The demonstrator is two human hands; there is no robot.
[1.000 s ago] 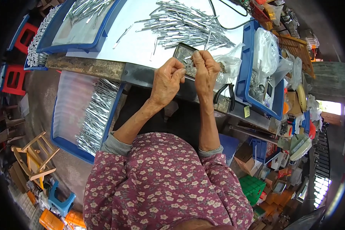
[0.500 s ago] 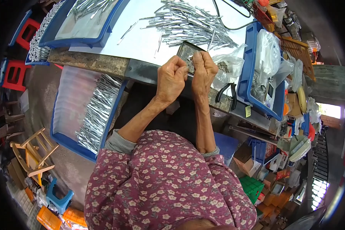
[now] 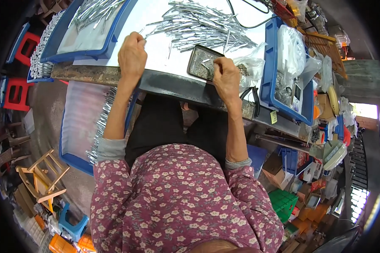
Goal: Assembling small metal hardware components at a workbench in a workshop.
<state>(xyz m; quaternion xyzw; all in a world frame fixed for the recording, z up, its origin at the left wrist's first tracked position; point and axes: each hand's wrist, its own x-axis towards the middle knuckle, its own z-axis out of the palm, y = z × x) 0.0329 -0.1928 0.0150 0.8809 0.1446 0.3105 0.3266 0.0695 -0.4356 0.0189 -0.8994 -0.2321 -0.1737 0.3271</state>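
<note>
My left hand [image 3: 132, 55] is over the left part of the white tabletop, its fingertips closed on a thin silvery metal strip [image 3: 142, 31]. Much of that strip is covered by the fingers. My right hand [image 3: 226, 78] hovers at the right edge of a small dark tray [image 3: 191, 66] that contains tiny metal parts. Its thumb and fingers are pinched together, and whatever they hold is too small to make out. A short bright piece [image 3: 205, 61] shows in the tray beside those fingertips. Beyond both hands spreads a large pile of silvery metal strips [image 3: 198, 26].
Right of the tray lie a clear plastic bag [image 3: 252, 67] of small parts and black-handled pliers [image 3: 255, 101]. A blue bin [image 3: 267, 71] with plastic bags stands farther right. Another blue bin [image 3: 107, 50] holds strips at the left; a third [image 3: 74, 162] sits below the table edge.
My hands were close together over the table edge and have parted. The left went left and away to the loose strip; the right moved slightly right and nearer, uncovering the small tray.
</note>
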